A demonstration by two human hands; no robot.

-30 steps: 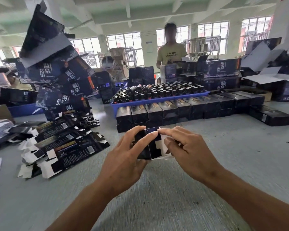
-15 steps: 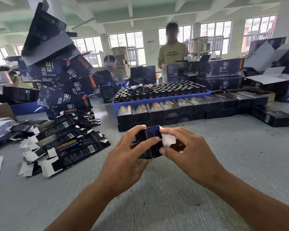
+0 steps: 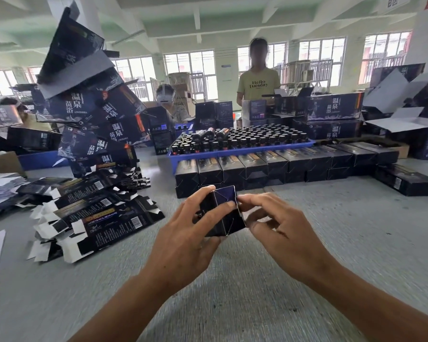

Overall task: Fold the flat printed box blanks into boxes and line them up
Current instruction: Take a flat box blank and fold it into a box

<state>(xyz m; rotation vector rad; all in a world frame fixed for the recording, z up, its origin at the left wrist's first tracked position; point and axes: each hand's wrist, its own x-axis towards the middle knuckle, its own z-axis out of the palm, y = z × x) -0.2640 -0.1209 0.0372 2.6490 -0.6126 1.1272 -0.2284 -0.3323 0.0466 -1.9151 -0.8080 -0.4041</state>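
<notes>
I hold a small dark printed box [image 3: 223,219] end-on above the grey table, its end flaps folded closed. My left hand [image 3: 183,239] grips its left side, thumb lying across the end face. My right hand [image 3: 279,230] pinches the box's right edge with thumb and forefinger. A fanned pile of flat box blanks [image 3: 89,218] lies to the left. Finished boxes [image 3: 269,166] stand lined up in a two-layer row just beyond my hands.
A blue tray [image 3: 240,151] of dark bottles sits behind the row. Large printed cartons [image 3: 92,112] are stacked crookedly at the left, others at the back right [image 3: 334,109]. Loose single box [image 3: 408,181] lies at the right. Two people are across the table. White sheets [image 3: 0,188] lie far left.
The white end flap that stuck out at the right has been folded in, so the box end now looks closed. Both hands stayed in place on the box.
</notes>
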